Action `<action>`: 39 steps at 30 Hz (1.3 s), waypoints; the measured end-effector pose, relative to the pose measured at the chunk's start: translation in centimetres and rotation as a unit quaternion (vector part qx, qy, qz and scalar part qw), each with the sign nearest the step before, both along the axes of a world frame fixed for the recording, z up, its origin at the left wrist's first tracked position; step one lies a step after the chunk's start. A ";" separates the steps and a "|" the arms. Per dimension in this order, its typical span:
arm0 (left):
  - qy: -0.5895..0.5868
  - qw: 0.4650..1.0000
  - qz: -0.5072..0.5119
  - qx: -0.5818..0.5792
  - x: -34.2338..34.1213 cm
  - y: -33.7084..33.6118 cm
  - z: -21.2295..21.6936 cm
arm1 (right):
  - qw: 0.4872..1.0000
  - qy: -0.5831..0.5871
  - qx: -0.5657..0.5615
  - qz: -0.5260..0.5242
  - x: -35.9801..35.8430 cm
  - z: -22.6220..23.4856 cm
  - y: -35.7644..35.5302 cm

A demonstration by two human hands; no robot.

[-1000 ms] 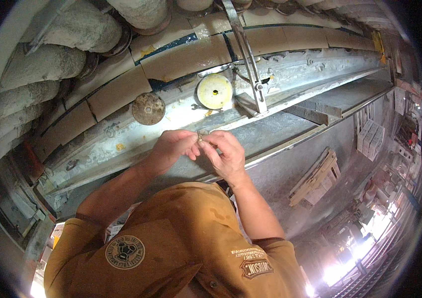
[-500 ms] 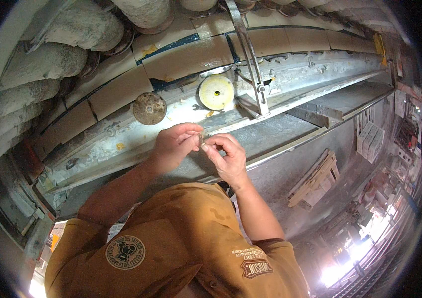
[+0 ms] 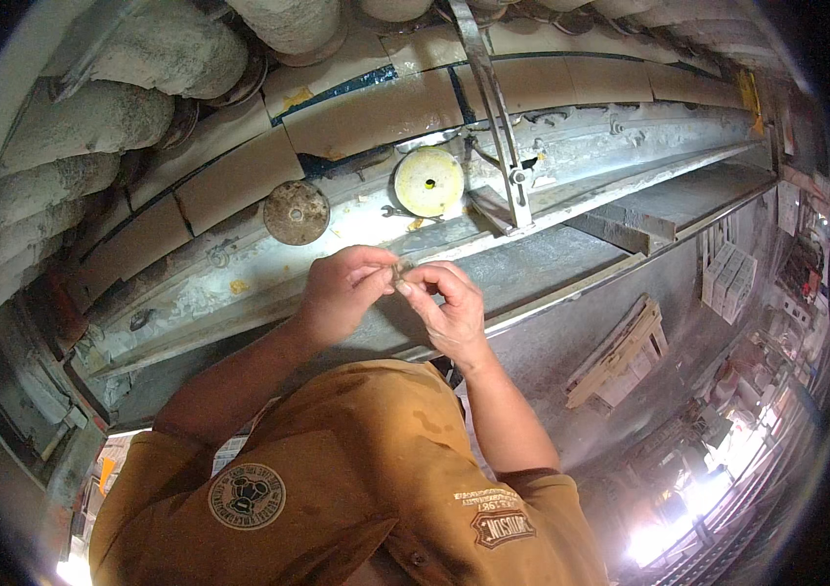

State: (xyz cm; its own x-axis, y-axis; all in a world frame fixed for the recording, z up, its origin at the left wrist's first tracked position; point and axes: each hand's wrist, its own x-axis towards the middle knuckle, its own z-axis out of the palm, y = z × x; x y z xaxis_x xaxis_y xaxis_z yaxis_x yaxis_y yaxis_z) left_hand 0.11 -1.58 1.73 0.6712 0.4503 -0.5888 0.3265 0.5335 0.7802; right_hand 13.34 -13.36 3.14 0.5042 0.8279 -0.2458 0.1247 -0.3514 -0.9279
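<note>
A small, dull metallic piece [image 3: 401,272] sits between my fingertips, too small and covered to name its kind. My left hand [image 3: 344,296] pinches it from one side with thumb and forefinger. From the other side my right hand [image 3: 446,307] grips it the same way. Both hands hover over the near edge of the ledge. Beyond them a pale yellow round disc [image 3: 442,183] with a dark centre hole lies on the ledge. To its left rests a brown, worn disc [image 3: 296,213]. An open-ended wrench [image 3: 394,210] pokes out beside the yellow disc.
A slotted metal bracket [image 3: 503,137] rises from the ledge to the right of the discs. Behind runs a curved row of tan panels [image 3: 376,115], with dusty rollers [image 3: 166,54] above. A stack of boards [image 3: 620,352] lies lower right, beyond the metal rail [image 3: 586,279].
Almost nothing differs. My fingers have shifted slightly around the small piece, and the whole view has moved a little.
</note>
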 end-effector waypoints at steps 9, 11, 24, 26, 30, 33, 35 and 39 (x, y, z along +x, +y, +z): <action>-0.060 0.991 0.044 -0.107 -1.1 0.0 -1.7 | 0.997 -0.057 -0.006 0.052 -0.2 -0.3 0.5; -0.038 0.992 0.032 -0.117 -1.2 0.0 -1.5 | 0.997 -0.056 -0.007 0.047 -0.3 -0.4 0.4; -0.060 0.995 0.030 -0.079 -1.7 -0.7 -1.9 | 0.996 -0.066 -0.045 0.045 -0.8 -0.9 1.2; -0.066 0.995 0.045 -0.064 -1.7 -0.6 -2.0 | 0.994 -0.061 -0.077 0.043 -0.8 -0.8 1.9; -0.055 0.993 0.082 -0.067 -1.7 0.3 -2.6 | 0.991 -0.091 -0.062 0.078 -1.0 -1.7 3.7; -0.049 0.988 0.125 -0.074 -1.9 0.8 -4.4 | 0.981 -0.144 0.007 0.131 -0.8 -3.5 5.1; -0.026 0.990 0.123 -0.063 -2.2 1.4 -5.8 | 0.973 -0.174 0.025 0.152 -0.8 -3.9 5.9; -0.017 0.989 0.125 -0.075 -2.4 2.6 -7.2 | 0.952 -0.242 0.031 0.183 -0.6 -5.2 7.2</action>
